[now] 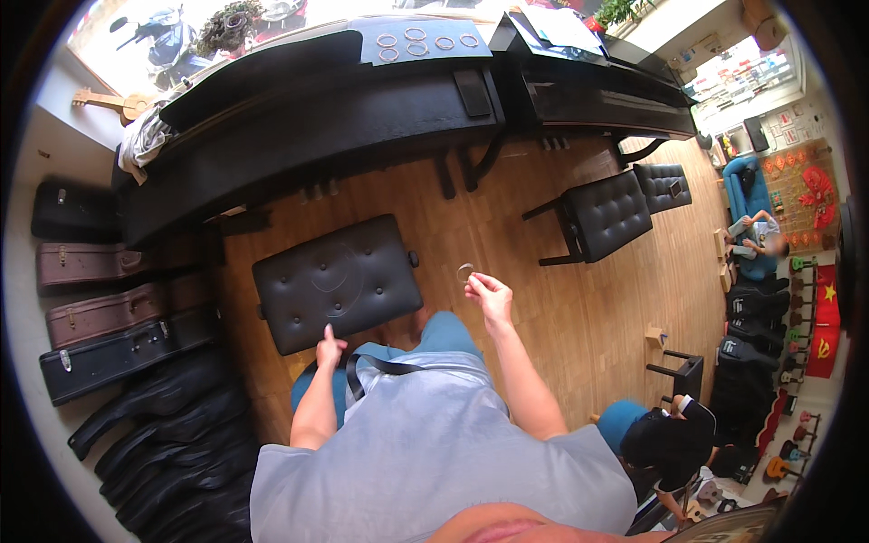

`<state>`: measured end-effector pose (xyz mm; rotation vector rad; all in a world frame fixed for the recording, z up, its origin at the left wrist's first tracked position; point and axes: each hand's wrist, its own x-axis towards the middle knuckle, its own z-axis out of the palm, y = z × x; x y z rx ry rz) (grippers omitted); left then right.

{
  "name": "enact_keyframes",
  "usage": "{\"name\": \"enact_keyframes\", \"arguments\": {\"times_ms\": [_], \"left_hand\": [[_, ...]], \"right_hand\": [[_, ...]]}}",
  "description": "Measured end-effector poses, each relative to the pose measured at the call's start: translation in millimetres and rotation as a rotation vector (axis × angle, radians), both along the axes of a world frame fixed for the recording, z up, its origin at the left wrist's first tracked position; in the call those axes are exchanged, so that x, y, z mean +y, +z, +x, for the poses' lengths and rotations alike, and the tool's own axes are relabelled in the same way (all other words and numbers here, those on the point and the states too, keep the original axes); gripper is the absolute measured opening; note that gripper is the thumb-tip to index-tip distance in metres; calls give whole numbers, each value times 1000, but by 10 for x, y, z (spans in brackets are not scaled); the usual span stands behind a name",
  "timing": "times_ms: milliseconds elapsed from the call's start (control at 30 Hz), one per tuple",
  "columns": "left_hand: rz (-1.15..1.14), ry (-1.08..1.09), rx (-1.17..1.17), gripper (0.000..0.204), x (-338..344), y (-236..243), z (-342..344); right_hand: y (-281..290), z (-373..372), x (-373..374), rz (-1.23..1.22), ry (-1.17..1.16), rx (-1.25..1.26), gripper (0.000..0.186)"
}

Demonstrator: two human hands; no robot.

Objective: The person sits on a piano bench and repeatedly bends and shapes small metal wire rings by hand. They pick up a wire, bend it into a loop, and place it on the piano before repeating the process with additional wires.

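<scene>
My right hand [489, 297] is raised over the floor to the right of the bench, fingers pinched on a small coil of thin string [465, 271]. At the front edge of the black tufted bench [339, 294] is my left hand [330, 347], its index finger stretched out and nothing visible in it. A fine curved line, like a loose string [359, 271], lies on the bench's padded top. Several similar ring-shaped coils [416, 34] rest on a light blue sheet [367, 45] on top of the piano ahead.
The black upright piano [317, 118] spans the far side, a second piano [606, 104] beside it. Instrument cases [100, 262] and black bags [172, 434] line the left. More tufted benches [606, 217] stand right. A person in black [670, 443] sits at lower right; another person [756, 235] sits on a blue sofa.
</scene>
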<state>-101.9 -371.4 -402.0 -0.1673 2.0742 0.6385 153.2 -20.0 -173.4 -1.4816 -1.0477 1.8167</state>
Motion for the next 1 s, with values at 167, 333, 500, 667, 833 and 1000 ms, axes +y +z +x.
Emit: {"name": "enact_keyframes", "arguments": {"times_ms": [167, 333, 500, 667, 833, 1000], "left_hand": [[11, 190, -109, 33, -1037, -136, 282], [-45, 333, -85, 46, -1013, 103, 414], [-1, 649, -54, 63, -330, 489, 637], [-25, 505, 259, 51, 434, 703, 1008], [-80, 589, 164, 45, 909, 966, 1055], [-43, 683, 194, 44, 893, 1076, 1219]], "right_hand": [[189, -461, 573, 33, 16, 95, 25], [240, -1299, 1896, 148, 22, 184, 27], [256, -2460, 3698, 378, -74, 152, 19], [-82, -3310, 5286, 387, -183, 133, 16], [-462, -3791, 5949, 218, -240, 168, 14], [-634, -3723, 5634, 309, -136, 215, 24]]}}
